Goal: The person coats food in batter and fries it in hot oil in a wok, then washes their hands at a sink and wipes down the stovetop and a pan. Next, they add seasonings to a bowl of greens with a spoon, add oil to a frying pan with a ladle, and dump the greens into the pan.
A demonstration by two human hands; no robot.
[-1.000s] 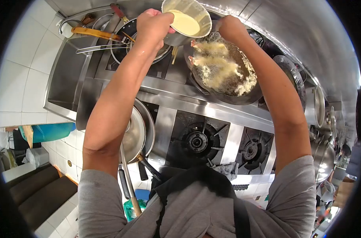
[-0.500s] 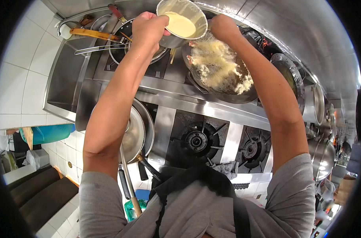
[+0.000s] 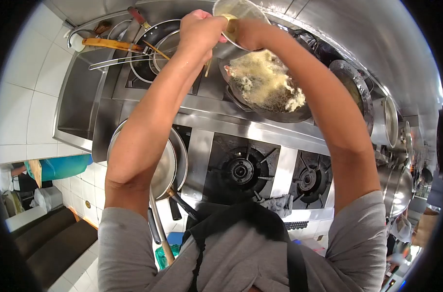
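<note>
My left hand (image 3: pixel 199 31) is closed around the side of a clear plastic container (image 3: pixel 242 7) and holds it tilted above the stove. Pale yellow batter (image 3: pixel 230 18) shows inside near the rim. My right hand (image 3: pixel 253 35) reaches into the container; motion blurs it, and its fingers are hidden. Just below and to the right sits a dark wok (image 3: pixel 292 118) of bubbling oil. Golden, crumbly battered food (image 3: pixel 265 78) floats in it, with small reddish bits at its left end.
Left of the wok stands a black pan (image 3: pixel 144 73) with a wire strainer (image 3: pixel 119 61) and a wooden-handled tool (image 3: pixel 112 44) across it. Nearer me are a burner (image 3: pixel 241 169), a smaller burner (image 3: pixel 307 180), stacked pans (image 3: pixel 182 158) and a grey cloth (image 3: pixel 279 206). A steel sink (image 3: pixel 75 97) lies left.
My right hand has moved left from above the wok into the container. The left hand has shifted the container slightly right and up. The food in the wok is still frying.
</note>
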